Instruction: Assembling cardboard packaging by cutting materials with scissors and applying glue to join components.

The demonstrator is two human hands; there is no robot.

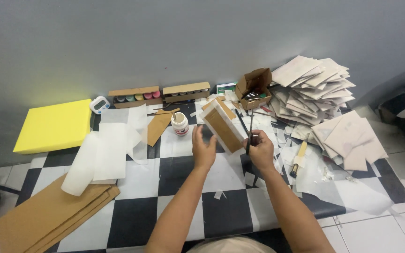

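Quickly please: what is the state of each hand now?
Left hand: closed on the paper-wrapped card piece, holding it up.
Right hand: closed on scissors, at the piece's edge.

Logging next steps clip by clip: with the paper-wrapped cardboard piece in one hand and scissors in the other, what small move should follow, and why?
Probably close the scissors along the white paper edge: the left hand holds the cardboard piece up, and the right hand has the blades upright against its right edge.
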